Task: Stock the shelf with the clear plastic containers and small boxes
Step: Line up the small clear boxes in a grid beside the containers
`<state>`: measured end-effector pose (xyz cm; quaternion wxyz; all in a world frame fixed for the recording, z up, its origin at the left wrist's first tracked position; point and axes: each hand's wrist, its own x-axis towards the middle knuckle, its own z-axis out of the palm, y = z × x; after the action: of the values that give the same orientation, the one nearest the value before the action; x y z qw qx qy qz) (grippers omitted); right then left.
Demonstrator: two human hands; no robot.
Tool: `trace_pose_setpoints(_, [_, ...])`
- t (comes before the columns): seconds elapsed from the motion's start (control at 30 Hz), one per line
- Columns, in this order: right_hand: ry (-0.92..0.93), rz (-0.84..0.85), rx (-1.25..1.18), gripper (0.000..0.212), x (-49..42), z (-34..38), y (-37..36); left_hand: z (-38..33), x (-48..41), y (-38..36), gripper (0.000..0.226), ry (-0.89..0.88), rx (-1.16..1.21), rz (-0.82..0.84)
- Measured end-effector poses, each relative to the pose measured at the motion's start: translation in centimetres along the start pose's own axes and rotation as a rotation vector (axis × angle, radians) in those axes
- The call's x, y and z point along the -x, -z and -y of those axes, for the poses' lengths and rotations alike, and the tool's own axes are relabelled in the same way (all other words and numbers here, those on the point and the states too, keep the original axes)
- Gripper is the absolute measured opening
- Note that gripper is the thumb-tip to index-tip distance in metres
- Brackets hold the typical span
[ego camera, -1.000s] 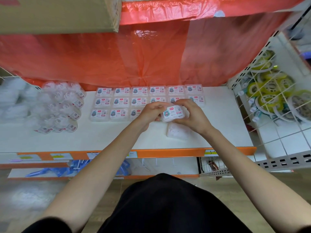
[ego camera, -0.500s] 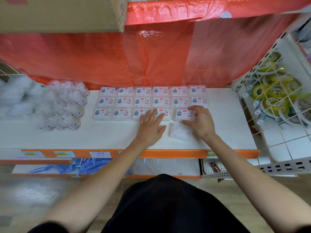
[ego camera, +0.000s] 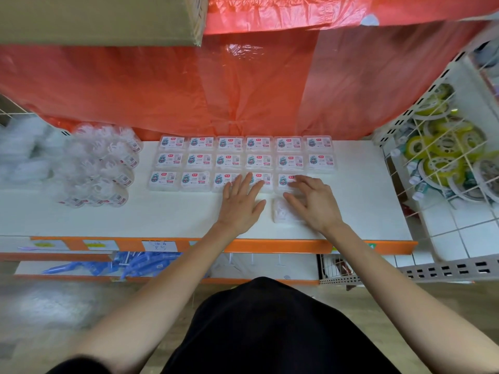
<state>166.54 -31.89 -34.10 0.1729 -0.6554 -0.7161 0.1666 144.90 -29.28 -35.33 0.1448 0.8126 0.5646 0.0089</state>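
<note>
I have the left hand point(ego camera: 241, 205) lying flat on the shelf point(ego camera: 172, 217), its fingers straight and fanned apart. The fingertips reach over the near edges of the third and fourth boxes of the front row, and it grips nothing. The right hand point(ego camera: 314, 205) sits just beside it, fingers spread and only lightly bent, with the tips touching the fifth front-row box point(ego camera: 284, 181). It holds nothing either, as far as I can see. The thumb of that hand lies over the far edge of a loose clear container point(ego camera: 282, 215) that lies alone in front of the row, with no label showing.

Beyond the fingers are the labelled boxes point(ego camera: 229, 160), laid flat in three straight rows towards the back of the shelf: six at the back, six in the middle and five in front (the sixth front place, to the right, is bare shelf). To the left of them, apart from the grid, is a heap of round clear containers point(ego camera: 102, 168), lying on their sides.

A red plastic sheet point(ego camera: 243, 90) hangs behind the shelf, and a cardboard carton point(ego camera: 102, 20) sits above at the left. On the right stands a wire rack point(ego camera: 459, 211) with yellow-green rolls point(ego camera: 442, 149). Under the orange front edge point(ego camera: 270, 245), blue packets point(ego camera: 129, 265) lie on a lower shelf.
</note>
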Motion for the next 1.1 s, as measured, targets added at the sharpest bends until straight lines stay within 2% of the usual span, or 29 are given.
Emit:
trace_pose_setpoints(0.2, [-0.005, 0.019, -0.017, 0.053, 0.2, 0.0, -0.6, 0.2, -0.1, 0.0, 0.053, -0.012, -0.01, -0.011])
trace_pose_setpoints(0.33, [0.073, -0.071, -0.075, 0.051, 1.2, -0.8, -0.5, 0.6, -0.1, 0.2, 0.055, -0.038, -0.023, -0.005])
trace_pose_setpoints(0.63, [0.179, -0.05, -0.03, 0.054, 3.1, -1.8, -1.3, 0.8, 0.0, 0.6, 0.065, -0.048, 0.069, -0.036])
trace_pose_setpoints(0.8, [0.169, 0.006, 0.003, 0.048, 2.9, -1.9, -1.2, 0.7, 0.6, 1.0, 0.05, -0.076, 0.16, -0.167])
trace_pose_setpoints(0.9, [0.164, 0.006, -0.002, 0.045, 2.8, -1.9, -0.9, 0.1, 1.2, 1.2, 0.031, -0.035, 0.364, -0.185])
trace_pose_setpoints(1.0, [0.175, 0.039, -0.04, 0.048, 2.5, -1.3, -0.8, -1.0, 1.5, 1.6, 0.027, 0.17, 0.751, -0.028])
trace_pose_setpoints(1.1, [0.202, 0.053, -0.095, 0.049, 2.0, 0.0, -0.6, -1.3, 1.2, 1.7, 0.033, 0.348, 0.991, 0.156])
